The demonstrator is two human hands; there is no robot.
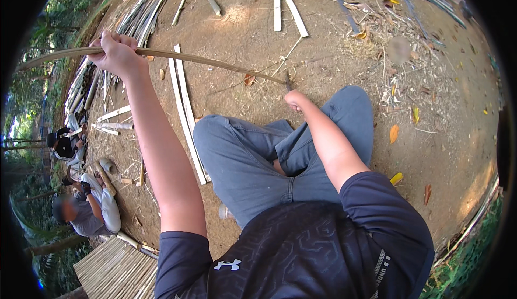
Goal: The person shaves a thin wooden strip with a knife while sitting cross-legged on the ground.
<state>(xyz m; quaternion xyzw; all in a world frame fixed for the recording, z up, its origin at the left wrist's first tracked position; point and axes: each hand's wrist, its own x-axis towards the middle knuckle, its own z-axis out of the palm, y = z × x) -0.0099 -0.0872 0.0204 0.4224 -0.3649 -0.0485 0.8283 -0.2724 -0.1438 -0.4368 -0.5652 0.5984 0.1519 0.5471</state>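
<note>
My left hand point(116, 54), arm stretched out to the far left, is closed round a long, thin bamboo strip point(204, 60). The strip bows gently from beyond that hand at the left across to the right. Its right end meets what looks like the dark, narrow blade of a knife point(288, 82), pointing away from me. The knife's handle is wrapped in my closed right hand point(294, 101), close above my right knee; the fingers cover most of it. Whether the blade cuts into the strip or only rests against it, I cannot tell.
Two pale split strips point(183, 99) lie on the dirt left of my crossed legs. Bamboo pieces point(142, 19) are piled at the far left. Two people point(89, 204) sit at the left, near a slatted bamboo mat point(118, 269). Shavings and dry leaves point(393, 78) litter the right.
</note>
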